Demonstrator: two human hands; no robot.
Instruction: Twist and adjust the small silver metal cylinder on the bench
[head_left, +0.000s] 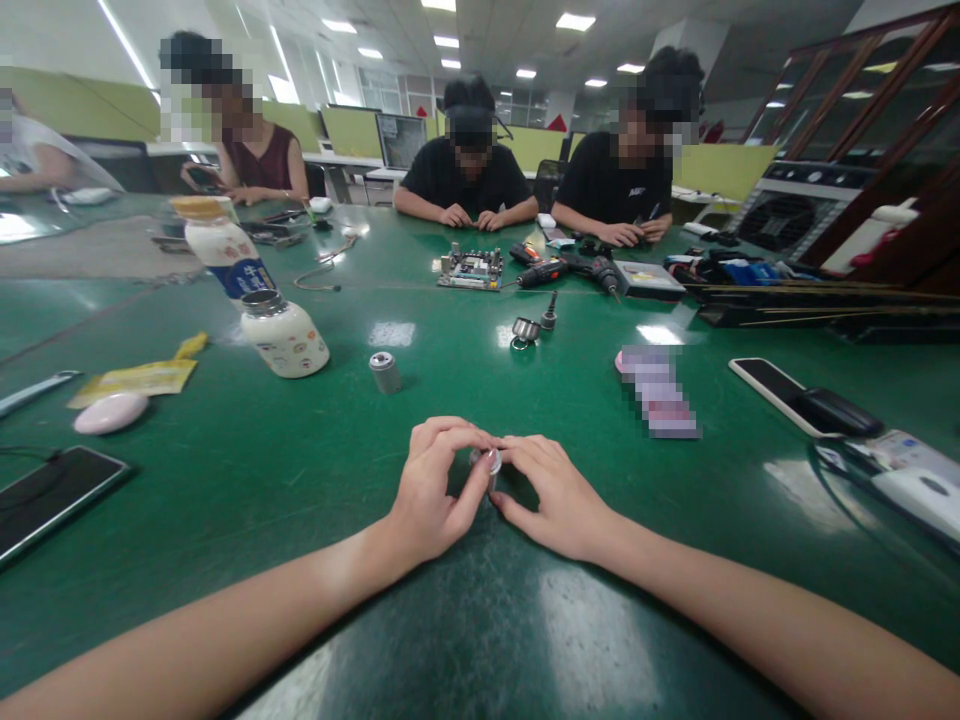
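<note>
My left hand (pixel 433 490) and my right hand (pixel 551 490) meet over the green table (pixel 390 650), fingertips closed around a small silvery cylindrical part (pixel 494 465). The fingers cover much of it, so its exact kind is unclear. Beyond the left hand stands a grey metal cylinder (pixel 385 373) with a fitting on top. Farther off lie a shiny metal cup-like piece (pixel 526 330) with a ring and a small dark metal part (pixel 550 314). A white patterned bottle (pixel 287 338) without a lid stands to the left.
A taller bottle (pixel 225 255), a yellow packet (pixel 142 380), a pink oval item (pixel 111 412) and a phone (pixel 56 500) are on the left. A circuit board (pixel 471 268) and power drills (pixel 541 272) lie ahead, with several people behind. Another phone (pixel 772 390) lies right.
</note>
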